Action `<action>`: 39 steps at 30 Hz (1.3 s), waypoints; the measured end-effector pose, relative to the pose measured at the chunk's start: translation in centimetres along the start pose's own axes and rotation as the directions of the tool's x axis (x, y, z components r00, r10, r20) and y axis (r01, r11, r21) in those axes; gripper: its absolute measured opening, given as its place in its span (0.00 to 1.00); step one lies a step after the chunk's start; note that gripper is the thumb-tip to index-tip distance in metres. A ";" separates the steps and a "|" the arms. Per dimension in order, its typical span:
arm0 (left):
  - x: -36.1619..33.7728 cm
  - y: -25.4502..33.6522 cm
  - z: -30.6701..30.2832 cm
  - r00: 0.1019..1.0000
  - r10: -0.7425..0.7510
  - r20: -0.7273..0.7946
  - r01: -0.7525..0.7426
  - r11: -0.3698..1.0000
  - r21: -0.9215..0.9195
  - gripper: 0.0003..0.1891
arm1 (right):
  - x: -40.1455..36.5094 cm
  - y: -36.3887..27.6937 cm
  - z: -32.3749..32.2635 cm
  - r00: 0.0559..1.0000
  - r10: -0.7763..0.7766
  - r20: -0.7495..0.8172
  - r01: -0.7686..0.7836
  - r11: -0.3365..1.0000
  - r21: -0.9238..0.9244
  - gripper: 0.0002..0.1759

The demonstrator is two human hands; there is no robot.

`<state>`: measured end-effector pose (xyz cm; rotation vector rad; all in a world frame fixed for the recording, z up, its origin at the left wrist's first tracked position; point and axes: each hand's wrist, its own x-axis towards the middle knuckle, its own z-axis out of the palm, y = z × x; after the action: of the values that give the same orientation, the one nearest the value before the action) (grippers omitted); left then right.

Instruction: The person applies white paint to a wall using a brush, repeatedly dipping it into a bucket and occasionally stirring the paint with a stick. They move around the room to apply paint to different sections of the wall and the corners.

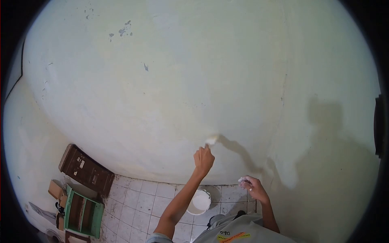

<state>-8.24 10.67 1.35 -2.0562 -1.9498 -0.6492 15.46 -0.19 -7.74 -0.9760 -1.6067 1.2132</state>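
My left hand (pixel 204 158) is raised to the wall and closed round a paintbrush (pixel 211 140). The brush's pale bristles are against the pale green wall (pixel 174 89), or very close to it, and look slightly blurred. Lower down, near the wall's right part, my right hand (pixel 252 187) has curled fingers smeared with white paint. Whether something small sits in those fingers I cannot make out. Between my two arms, a white bucket (pixel 199 202) with white paint inside stands on the floor, below both hands.
Dirty white tiles (pixel 139 202) cover the floor. At the lower left are a brown panel-like piece with stickers (pixel 86 170), a green shelf unit (pixel 98 218) and a cardboard box (pixel 56 189). Flaked grey patches (pixel 125 29) mark the upper wall. My shadow (pixel 328 154) falls at right.
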 end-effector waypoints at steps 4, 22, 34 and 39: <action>1.9 0.0 -1.0 1.000 -0.008 0.006 0.008 0.999 -0.034 0.03 | 0.8 0.0 -0.1 1.000 0.002 -0.008 -0.001 0.999 0.042 0.10; 22.9 10.3 -49.3 0.550 0.340 -0.763 -0.070 0.929 0.363 0.09 | -1.8 1.1 -1.1 0.973 0.087 -0.212 -0.038 0.973 0.226 0.11; 12.9 3.3 -19.4 0.892 0.338 -0.299 -0.205 0.894 0.399 0.26 | -0.6 3.7 -1.2 0.988 0.066 -0.138 -0.038 0.980 0.196 0.10; 5.5 0.6 -6.7 0.959 0.222 0.178 -0.237 0.969 0.067 0.06 | 1.0 1.4 -0.6 0.999 -0.017 -0.042 0.017 1.000 -0.004 0.11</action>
<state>-8.58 12.44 9.86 -2.3012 -1.7481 -0.3423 15.86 1.24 -8.82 -0.9824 -1.5821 1.1711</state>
